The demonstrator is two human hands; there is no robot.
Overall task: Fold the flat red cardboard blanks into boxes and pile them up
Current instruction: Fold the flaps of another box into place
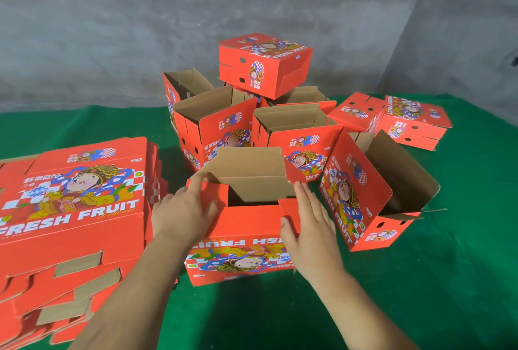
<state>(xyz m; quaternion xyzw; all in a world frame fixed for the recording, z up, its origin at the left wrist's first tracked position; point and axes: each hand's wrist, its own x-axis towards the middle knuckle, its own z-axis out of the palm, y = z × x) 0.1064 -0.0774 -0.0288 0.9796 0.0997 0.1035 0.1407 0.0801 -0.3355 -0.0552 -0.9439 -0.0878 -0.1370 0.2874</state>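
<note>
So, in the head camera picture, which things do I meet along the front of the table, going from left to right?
Stack of flat blanks → left hand → box being folded → right hand → open box tipped on its side → bare green cloth.

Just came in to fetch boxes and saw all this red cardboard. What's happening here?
A person is folding fruit boxes. The left hand and right hand press the flaps of a half-formed box on the green table. A stack of flat blanks lies to the left. Beyond, folded boxes are piled, one closed box on top; most are open.
</note>
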